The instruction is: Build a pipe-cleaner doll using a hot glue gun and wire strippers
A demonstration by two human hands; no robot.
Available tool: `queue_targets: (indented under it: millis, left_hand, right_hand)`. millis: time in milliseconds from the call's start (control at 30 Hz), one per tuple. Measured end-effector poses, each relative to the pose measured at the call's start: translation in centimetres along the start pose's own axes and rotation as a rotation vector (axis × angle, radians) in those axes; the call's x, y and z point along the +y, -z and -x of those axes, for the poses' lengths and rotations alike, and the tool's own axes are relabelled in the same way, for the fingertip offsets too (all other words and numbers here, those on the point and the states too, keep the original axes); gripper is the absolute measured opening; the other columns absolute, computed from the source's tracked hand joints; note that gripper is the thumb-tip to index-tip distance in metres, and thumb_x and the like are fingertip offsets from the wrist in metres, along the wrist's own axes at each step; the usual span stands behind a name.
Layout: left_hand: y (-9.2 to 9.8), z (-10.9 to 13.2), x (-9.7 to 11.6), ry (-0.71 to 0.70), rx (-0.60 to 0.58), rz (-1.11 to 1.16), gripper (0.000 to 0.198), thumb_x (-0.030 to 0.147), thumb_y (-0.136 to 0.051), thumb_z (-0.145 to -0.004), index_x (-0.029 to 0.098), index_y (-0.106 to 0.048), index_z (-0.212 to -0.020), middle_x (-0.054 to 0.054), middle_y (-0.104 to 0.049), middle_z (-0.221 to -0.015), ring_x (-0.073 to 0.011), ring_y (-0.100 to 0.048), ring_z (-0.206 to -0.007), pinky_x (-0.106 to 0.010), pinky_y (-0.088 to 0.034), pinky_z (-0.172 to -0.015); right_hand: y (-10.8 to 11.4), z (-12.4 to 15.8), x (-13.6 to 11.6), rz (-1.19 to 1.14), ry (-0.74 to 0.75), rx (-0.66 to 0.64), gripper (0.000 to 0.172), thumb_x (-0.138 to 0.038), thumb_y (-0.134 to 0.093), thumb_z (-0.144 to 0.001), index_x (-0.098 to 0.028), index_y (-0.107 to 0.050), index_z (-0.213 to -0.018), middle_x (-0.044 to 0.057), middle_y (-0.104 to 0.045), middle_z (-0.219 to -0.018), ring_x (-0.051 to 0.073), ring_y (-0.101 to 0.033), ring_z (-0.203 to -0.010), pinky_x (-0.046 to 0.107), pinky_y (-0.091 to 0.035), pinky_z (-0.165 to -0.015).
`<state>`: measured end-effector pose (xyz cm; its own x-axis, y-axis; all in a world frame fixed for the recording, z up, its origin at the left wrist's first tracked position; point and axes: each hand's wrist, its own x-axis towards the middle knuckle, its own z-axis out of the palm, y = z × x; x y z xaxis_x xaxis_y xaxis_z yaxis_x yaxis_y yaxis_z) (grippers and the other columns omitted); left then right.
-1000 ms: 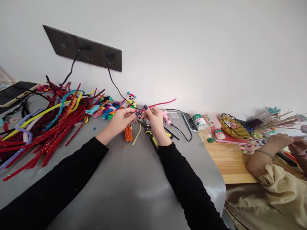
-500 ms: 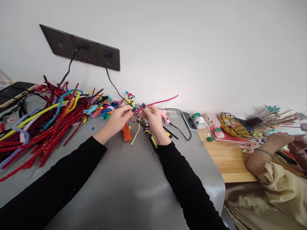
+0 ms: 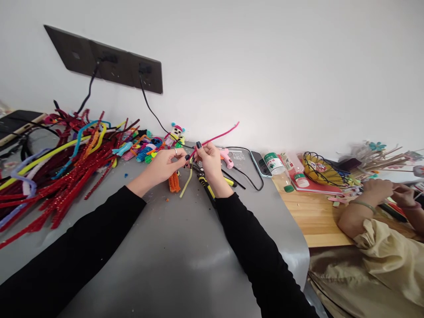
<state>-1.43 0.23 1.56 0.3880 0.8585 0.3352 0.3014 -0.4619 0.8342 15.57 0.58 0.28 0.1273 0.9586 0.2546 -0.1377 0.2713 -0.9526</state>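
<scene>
A thin pink pipe cleaner [image 3: 225, 133] slants up and right from between my hands. My right hand [image 3: 209, 163] pinches it between thumb and fingers. Close beside it, my left hand [image 3: 165, 167] is closed at the pipe cleaner's lower end, where the fingertips overlap the details. Below the hands lie an orange bundle of pipe cleaners [image 3: 174, 183], a pale yellow strip [image 3: 186, 184] and yellow-black pliers [image 3: 207, 190]. Small figures [image 3: 177, 131] made of pipe cleaners stand behind my left hand.
Many red, yellow and purple pipe cleaners [image 3: 71, 176] cover the left of the grey table [image 3: 159, 265]. A pink glue gun [image 3: 226, 157], phone [image 3: 260, 164] and bottle [image 3: 278, 170] lie right. Another person's hands [image 3: 380, 194] work at the far right.
The free end of the pink pipe cleaner points more steeply upward. My hands remain close together, and the whole view has shifted slightly.
</scene>
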Motion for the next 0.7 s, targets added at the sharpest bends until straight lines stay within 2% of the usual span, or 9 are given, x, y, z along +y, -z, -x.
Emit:
queue_targets:
  millis: [100,200,300,467,633,700]
  left_hand:
    - [0.4,-0.1,0.1,-0.024,-0.126,-0.05,0.026,0.043,-0.056,-0.088,0.021,-0.058,-0.073,0.0,-0.056,-0.067,-0.0149,-0.044,-0.057,-0.027,-0.034,-0.053]
    - [0.6,-0.1,0.1,-0.027,-0.15,-0.042,0.032,0.049,-0.057,-0.09,0.022,-0.059,-0.074,-0.001,-0.061,-0.069,-0.017,-0.053,-0.062,-0.028,-0.041,-0.057]
    - [0.3,-0.2,0.0,0.023,-0.062,0.033,0.036,0.057,-0.059,-0.091,0.022,-0.062,-0.079,-0.003,-0.065,-0.069,-0.0196,-0.06,-0.063,-0.028,-0.045,-0.054]
    - [-0.4,-0.3,0.0,0.102,0.148,0.187,0.044,0.065,-0.053,-0.095,0.022,-0.057,-0.082,-0.007,-0.072,-0.08,-0.0185,-0.06,-0.057,-0.027,-0.042,-0.043]
    - [-0.8,-0.2,-0.1,0.053,0.172,0.212,0.04,0.062,-0.055,-0.096,0.023,-0.056,-0.085,-0.005,-0.07,-0.075,-0.0172,-0.059,-0.055,-0.027,-0.044,-0.045]
    - [-0.8,-0.1,-0.2,0.04,0.184,0.207,0.039,0.06,-0.054,-0.097,0.023,-0.057,-0.087,-0.006,-0.072,-0.08,-0.0169,-0.059,-0.055,-0.028,-0.044,-0.046]
  right_hand:
    - [0.2,0.0,-0.2,0.069,0.028,-0.038,0.042,-0.052,-0.075,-0.085,-0.025,-0.048,-0.07,-0.007,-0.057,-0.055,0.009,-0.052,-0.051,0.023,-0.042,-0.054]
    - [0.5,-0.1,-0.3,0.079,0.046,-0.062,0.044,-0.055,-0.076,-0.085,-0.024,-0.048,-0.071,-0.007,-0.058,-0.055,0.009,-0.052,-0.052,0.023,-0.043,-0.054]
    - [0.7,-0.3,-0.3,0.002,-0.001,-0.041,0.043,-0.056,-0.078,-0.084,-0.023,-0.052,-0.074,-0.006,-0.062,-0.06,0.008,-0.055,-0.052,0.022,-0.046,-0.056]
    - [0.3,-0.3,-0.2,-0.141,-0.079,-0.019,0.04,-0.055,-0.081,-0.083,-0.022,-0.058,-0.08,-0.003,-0.071,-0.069,0.009,-0.061,-0.055,0.023,-0.052,-0.059]
    - [-0.2,0.1,-0.2,-0.182,-0.057,-0.023,0.043,-0.055,-0.085,-0.077,-0.022,-0.06,-0.081,-0.002,-0.073,-0.069,0.01,-0.062,-0.054,0.023,-0.053,-0.058]
    - [-0.4,0.3,-0.4,-0.17,-0.048,-0.023,0.042,-0.055,-0.085,-0.077,-0.022,-0.06,-0.081,-0.001,-0.074,-0.07,0.01,-0.063,-0.057,0.023,-0.053,-0.058]
